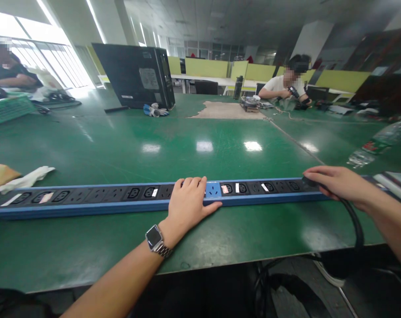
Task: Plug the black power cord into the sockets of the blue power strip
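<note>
A long blue power strip (88, 210) with black sockets lies across the green table, near its front edge. My left hand (189, 201) grips it around the middle, fingers over the far side and thumb along the near side, beside a blue socket (213, 190). Small white and pink labels are stuck by some sockets. Towards the strip's right end, my right hand (341, 185) pinches a black plug (309, 181) just at the sockets. Whether its pins are in a socket is hidden. A thick black cable (356, 223) hangs from beneath that hand down over the table edge.
A black computer case (137, 77) stands at the back, with gloves (156, 110) beside it. A plastic bottle (379, 143) lies at right; a white glove (28, 179) and a green basket (10, 108) are at left. Two people sit across the table, one holding a tool (293, 92).
</note>
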The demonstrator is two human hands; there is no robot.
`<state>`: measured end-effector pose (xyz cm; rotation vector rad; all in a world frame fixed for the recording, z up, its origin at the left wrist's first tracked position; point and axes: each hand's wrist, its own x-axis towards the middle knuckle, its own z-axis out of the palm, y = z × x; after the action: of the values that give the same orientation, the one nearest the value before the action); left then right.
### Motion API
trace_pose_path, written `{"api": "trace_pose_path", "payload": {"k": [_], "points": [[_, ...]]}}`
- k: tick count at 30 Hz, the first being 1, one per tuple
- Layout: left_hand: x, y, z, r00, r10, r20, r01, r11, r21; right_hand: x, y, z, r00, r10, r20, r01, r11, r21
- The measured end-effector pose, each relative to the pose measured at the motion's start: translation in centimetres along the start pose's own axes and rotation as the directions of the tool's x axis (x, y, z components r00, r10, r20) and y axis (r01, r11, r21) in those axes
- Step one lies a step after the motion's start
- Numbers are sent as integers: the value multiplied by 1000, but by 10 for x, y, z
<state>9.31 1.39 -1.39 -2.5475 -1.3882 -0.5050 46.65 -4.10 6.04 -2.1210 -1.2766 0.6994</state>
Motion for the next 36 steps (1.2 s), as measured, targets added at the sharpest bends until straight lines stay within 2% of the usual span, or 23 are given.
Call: {"api": "trace_pose_path", "payload": {"k": [3,6,10,16,21,25,29,31,33,34,36], "points": [[0,0,-1,1000,4,7,-4,1000,4,8,13,-8,997,61,-37,-62,997,-52],[1,0,-1,1000,6,10,-6,1000,1,13,22,-14,1000,-3,19,3,1000,-16],[1,0,-1,1000,0,9,0,1000,-6,17,25,-7,994,-99,54,99,995,3],[0,0,0,1000,-5,7,5,1000,-4,13,22,4,999,-52,13,53,989,-137],[0,0,-1,1000,2,20,-2,1000,-3,0,27,10,998,-48,-37,46,997,-55],[0,0,-1,1000,-1,17,2,1000,-3,3,27,10,998,-61,-29,54,977,-205],[0,-1,-1,1000,9,8,-9,1000,-4,11,21,5,993,-116,18,113,897,-427],[0,-1,0,1000,13,8,-13,1000,-1,12,13,-3,990,-137,14,127,866,-484],[0,-1,0,1000,13,9,-13,1000,4,10,2,-18,984,-148,-102,86,887,-454],[0,-1,-1,1000,13,9,-13,1000,7,9,-3,-30,963,-163,-215,63,910,-410],[0,0,-1,1000,14,8,-14,1000,11,7,-12,-59,859,-220,-463,68,944,-323]]}}
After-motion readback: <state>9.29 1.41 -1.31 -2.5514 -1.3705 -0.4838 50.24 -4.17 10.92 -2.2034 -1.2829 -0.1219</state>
